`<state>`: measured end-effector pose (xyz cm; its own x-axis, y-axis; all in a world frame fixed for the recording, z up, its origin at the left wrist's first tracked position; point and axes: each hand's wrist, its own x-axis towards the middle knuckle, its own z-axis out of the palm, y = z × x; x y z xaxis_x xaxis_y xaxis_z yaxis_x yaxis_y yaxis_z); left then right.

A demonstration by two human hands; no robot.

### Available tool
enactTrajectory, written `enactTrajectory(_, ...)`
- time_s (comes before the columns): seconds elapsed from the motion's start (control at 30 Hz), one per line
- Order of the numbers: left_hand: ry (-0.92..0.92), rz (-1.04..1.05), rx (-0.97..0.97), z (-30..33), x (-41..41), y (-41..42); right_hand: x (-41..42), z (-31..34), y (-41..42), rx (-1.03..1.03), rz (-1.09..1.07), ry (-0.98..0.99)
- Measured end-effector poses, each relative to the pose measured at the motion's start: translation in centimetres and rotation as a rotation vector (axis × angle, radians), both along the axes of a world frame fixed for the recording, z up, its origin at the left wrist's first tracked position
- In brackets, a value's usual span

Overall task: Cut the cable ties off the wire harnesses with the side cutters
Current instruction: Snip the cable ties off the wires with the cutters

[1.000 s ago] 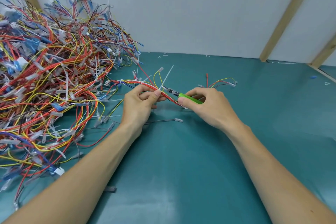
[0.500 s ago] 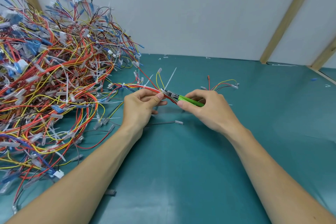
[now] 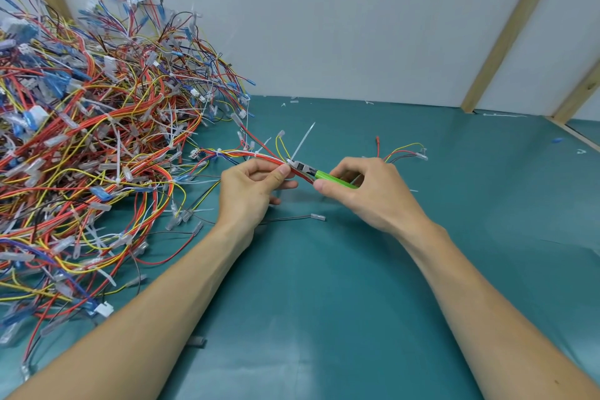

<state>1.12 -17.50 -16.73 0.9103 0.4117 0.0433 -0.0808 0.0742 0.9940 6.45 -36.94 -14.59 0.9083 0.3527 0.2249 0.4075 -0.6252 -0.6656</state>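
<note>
One harness (image 3: 259, 157) is pinched by the left hand (image 3: 248, 191); side cutters (image 3: 319, 174), gripped by the right hand (image 3: 373, 195), meet its cable tie (image 3: 300, 144). A large pile (image 3: 97, 140) remains uncut.

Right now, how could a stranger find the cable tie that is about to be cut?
Start at the big wire pile on the left, then follow the red bundle into the left hand. Beside its thumb, the green-handled cutters meet one white tie, whose long tail sticks up alone.

The cutters (image 3: 324, 175) are handled in bright green, with a dark grey head. The harness (image 3: 259, 156) is wired in red, yellow and white, its tie (image 3: 303, 141) white. The worktop (image 3: 324, 286) is plain teal. The pile (image 3: 91, 140) at the left edge is mixed red, yellow, orange and blue.
</note>
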Motion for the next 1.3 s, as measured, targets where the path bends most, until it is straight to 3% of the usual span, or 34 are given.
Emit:
enactTrajectory(0.3,0.004,0.013,-0.006,0.0,-0.1,0.0,-0.2,-0.1,0.5,-0.016,-0.029,-0.076)
enactTrajectory(0.73,-0.015,0.007,-0.023,0.1,-0.2,-0.1,-0.3,0.0,0.5,0.072,-0.012,0.01)
enactTrajectory(1.07,-0.019,-0.012,-0.022,0.3,-0.1,0.0,-0.6,0.3,1.0,0.464,-0.136,0.242)
enactTrajectory(1.3,-0.009,-0.026,-0.044,0.6,-0.1,0.3,0.2,-0.6,0.8,0.342,-0.156,0.243)
